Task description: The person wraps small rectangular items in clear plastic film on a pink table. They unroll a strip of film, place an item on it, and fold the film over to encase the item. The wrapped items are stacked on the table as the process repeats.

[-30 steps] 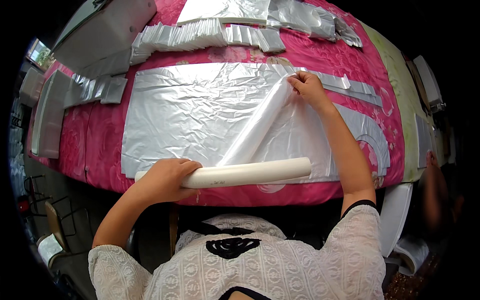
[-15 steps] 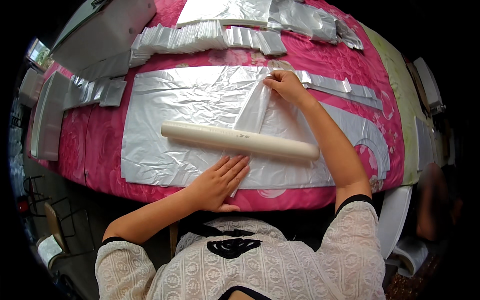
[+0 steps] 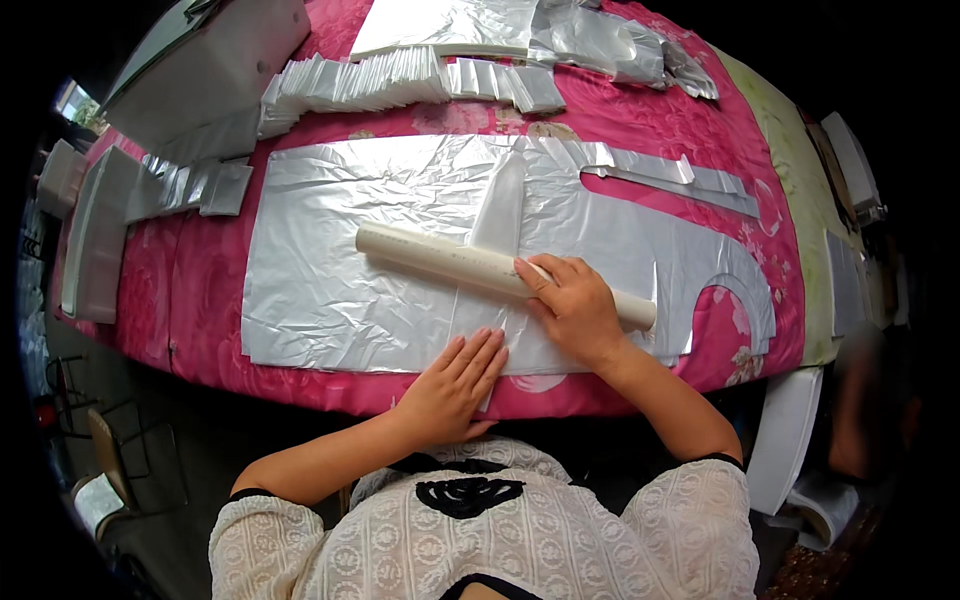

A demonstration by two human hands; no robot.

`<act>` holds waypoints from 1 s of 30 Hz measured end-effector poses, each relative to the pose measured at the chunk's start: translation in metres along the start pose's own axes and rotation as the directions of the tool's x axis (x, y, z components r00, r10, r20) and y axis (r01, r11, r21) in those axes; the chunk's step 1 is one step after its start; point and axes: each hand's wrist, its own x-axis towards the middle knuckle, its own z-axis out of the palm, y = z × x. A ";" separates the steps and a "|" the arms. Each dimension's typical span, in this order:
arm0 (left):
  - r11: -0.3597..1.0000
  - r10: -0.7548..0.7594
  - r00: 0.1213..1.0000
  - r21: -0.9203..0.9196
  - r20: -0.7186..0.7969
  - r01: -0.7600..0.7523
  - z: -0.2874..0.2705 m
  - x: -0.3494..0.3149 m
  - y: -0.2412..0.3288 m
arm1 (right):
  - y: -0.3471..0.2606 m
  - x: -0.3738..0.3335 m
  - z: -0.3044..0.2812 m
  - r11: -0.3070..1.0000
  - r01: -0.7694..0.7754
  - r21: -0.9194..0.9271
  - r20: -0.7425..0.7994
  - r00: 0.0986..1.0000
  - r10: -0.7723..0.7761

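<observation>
A stack of silvery-white plastic vest-style bags (image 3: pixel 340 195) lies spread flat, its cut-out handles toward the right. Across it rests a cream plastic pipe (image 3: pixel 430 256), slanting down to the right. My right hand (image 3: pixel 578 312) grips the pipe right of its middle, thumb on the near side and fingers over the top. Near the table's front edge my left hand (image 3: pixel 457 385) lies flat on the bags, fingers stretched out. A folded-over flap of film (image 3: pixel 500 205) stands out beyond the pipe, and its lower part passes under it.
A pink flowered cloth (image 3: pixel 210 290) covers the table. Folded bags (image 3: pixel 360 85) stand in a row at the back, with a bag pile (image 3: pixel 450 28) behind them. White boxes (image 3: pixel 205 75) and a smaller bin (image 3: pixel 100 235) stand at left. A white panel (image 3: pixel 787 440) is at lower right.
My right hand has let go of the lifted film at the far edge and come down onto the pipe. The pipe has shifted slightly right. My left hand has slid slightly right and nearer.
</observation>
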 end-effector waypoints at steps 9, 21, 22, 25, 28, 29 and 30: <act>1.000 0.002 0.999 -0.007 -0.040 -0.002 0.002 0.002 0.003 | 0.095 -0.015 -0.044 0.919 -0.377 -0.112 -0.211 0.913 0.349; 0.991 -0.121 0.985 0.044 -0.123 0.127 0.029 -0.003 0.032 | 0.011 0.035 0.019 0.982 0.177 0.064 -0.035 0.984 -0.175; 0.991 -0.122 0.984 0.039 -0.132 0.128 0.029 -0.002 0.031 | 0.020 0.049 0.024 0.985 0.165 0.044 -0.067 0.985 -0.162; 0.995 -0.087 0.992 0.044 -0.095 0.091 0.023 -0.003 0.028 | 0.047 0.087 0.030 0.996 0.084 0.003 -0.134 0.988 -0.082; 0.995 0.037 0.998 -0.087 -0.060 -0.042 0.015 -0.006 0.017 | 0.059 0.102 0.032 0.999 0.022 -0.037 -0.209 0.978 -0.029; 0.982 0.076 0.993 -0.169 -0.091 -0.090 0.011 -0.008 0.010 | 0.060 0.102 0.034 0.997 0.019 -0.069 -0.269 0.962 -0.037; 0.960 0.094 0.987 -0.251 -0.127 -0.124 0.007 -0.014 0.002 | 0.044 0.099 0.030 0.998 0.043 -0.036 -0.263 0.963 -0.051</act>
